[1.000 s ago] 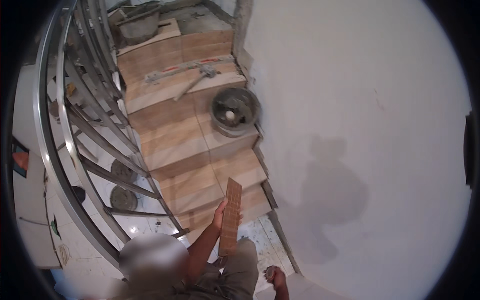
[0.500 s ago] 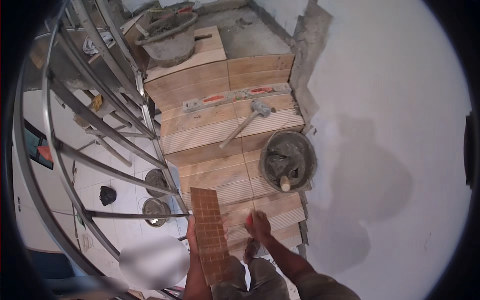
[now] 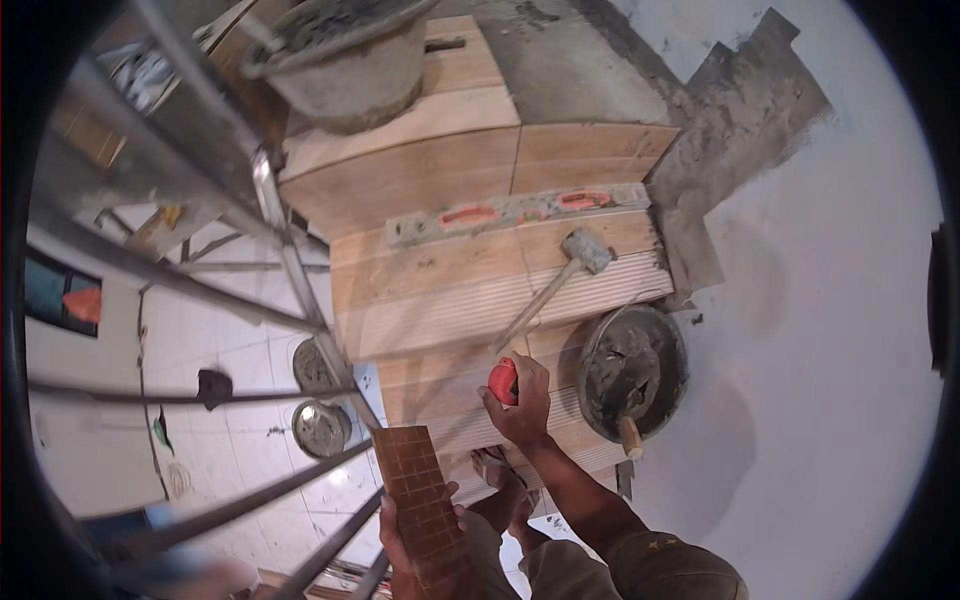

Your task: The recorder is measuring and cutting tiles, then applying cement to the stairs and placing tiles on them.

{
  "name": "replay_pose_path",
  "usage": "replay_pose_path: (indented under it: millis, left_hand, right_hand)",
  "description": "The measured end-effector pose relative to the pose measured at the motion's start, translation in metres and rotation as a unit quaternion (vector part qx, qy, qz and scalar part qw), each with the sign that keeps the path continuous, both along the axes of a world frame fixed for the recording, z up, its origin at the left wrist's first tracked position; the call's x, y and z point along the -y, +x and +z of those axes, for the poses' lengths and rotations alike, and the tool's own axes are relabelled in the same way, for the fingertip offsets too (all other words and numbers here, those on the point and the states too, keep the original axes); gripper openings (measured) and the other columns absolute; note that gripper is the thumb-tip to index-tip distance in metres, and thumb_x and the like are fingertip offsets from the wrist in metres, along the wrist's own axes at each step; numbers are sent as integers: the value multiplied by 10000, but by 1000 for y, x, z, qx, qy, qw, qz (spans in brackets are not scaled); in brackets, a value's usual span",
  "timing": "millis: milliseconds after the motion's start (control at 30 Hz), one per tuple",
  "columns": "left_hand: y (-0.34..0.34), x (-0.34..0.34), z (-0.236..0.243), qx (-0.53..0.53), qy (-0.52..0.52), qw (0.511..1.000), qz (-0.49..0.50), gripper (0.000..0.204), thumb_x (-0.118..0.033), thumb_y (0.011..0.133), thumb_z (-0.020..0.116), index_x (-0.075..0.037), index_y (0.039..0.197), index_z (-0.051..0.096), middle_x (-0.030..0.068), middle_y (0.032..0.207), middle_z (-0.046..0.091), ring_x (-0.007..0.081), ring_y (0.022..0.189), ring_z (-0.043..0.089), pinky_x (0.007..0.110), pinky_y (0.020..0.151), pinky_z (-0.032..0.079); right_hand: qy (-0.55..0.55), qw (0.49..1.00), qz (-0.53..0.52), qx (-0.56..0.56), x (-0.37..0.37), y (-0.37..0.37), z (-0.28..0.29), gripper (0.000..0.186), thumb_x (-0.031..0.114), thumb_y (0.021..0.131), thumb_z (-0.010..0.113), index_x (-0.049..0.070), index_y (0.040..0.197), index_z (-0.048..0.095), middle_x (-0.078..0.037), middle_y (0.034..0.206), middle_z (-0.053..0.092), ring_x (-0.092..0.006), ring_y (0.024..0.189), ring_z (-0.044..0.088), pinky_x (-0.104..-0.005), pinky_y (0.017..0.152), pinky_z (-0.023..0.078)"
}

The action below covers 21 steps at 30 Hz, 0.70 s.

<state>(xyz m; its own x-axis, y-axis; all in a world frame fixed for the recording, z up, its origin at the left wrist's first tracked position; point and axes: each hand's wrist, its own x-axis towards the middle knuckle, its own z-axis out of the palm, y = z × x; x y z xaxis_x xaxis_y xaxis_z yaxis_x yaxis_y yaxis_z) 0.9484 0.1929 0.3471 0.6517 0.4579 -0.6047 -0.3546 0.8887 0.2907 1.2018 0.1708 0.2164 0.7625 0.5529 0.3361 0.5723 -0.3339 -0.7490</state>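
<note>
My left hand (image 3: 393, 540) is closed around a long, narrow brown tile (image 3: 420, 505) with a grid pattern on the face I see, held tilted beside my leg. My right hand (image 3: 524, 412) reaches out over the stair tread and grips a red rounded object (image 3: 503, 381), partly covered by my fingers. Just beyond that hand lies a mallet (image 3: 587, 250) with a grey head and wooden handle, resting across the ribbed edge of a tiled step. Right of the hand sits a round bucket of wet mortar (image 3: 630, 365) with a wooden tool handle (image 3: 630, 438) sticking out.
A mortar-smeared spirit level (image 3: 520, 212) lies against the riser. A large tub (image 3: 345, 75) stands on the upper step. Metal railing (image 3: 290, 245) runs along the left, above a lower floor with more buckets (image 3: 321, 428). A white wall (image 3: 800, 380) rises at right.
My right hand has moved forward and up with the red object, which now shows more plainly. The left hand still holds the tile, now lower in view. My viewpoint has moved closer to the stairs.
</note>
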Motion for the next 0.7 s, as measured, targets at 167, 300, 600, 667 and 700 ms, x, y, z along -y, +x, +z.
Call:
replay_pose_path:
  millis: [167,300,600,667,700]
  left_hand:
    - [58,-44,53,-103,-32,994,18,723,-669,965,433,-59,1350,486,219,1147,663,321,824,707,493,656,608]
    - [78,-71,85,-89,8,996,11,727,-657,971,428,-38,1345,499,222,1129,667,327,842,702,471,634,599]
    - [107,-118,112,-28,-34,998,-45,734,-651,974,439,-63,1412,470,226,1255,625,347,969,686,505,782,592]
    - [108,-129,105,-50,-26,997,-50,728,-642,981,428,-60,1417,464,236,1263,620,351,973,687,503,772,594]
    - [112,-134,101,-66,-22,996,-58,722,-633,989,417,-57,1421,457,245,1271,614,355,976,688,501,762,595]
  right_hand:
    - [-19,969,-243,45,-49,132,42,800,303,775,821,-58,1384,449,-265,1275,546,-437,1197,507,-497,1029,419]
    - [-55,926,-364,-76,-20,217,57,826,381,811,796,-63,1408,435,-278,1301,529,-453,1233,491,-509,1041,414]
    - [-211,869,-431,-120,1,273,37,730,439,852,724,-21,1350,454,-251,1292,519,-456,1188,526,-533,985,481]
    - [-275,860,-408,-135,-3,286,43,687,448,856,714,7,1324,472,-255,1286,517,-456,1191,526,-545,978,486]
    - [-273,864,-401,-136,0,294,46,687,448,856,714,7,1324,472,-255,1286,517,-456,1191,526,-545,978,486]
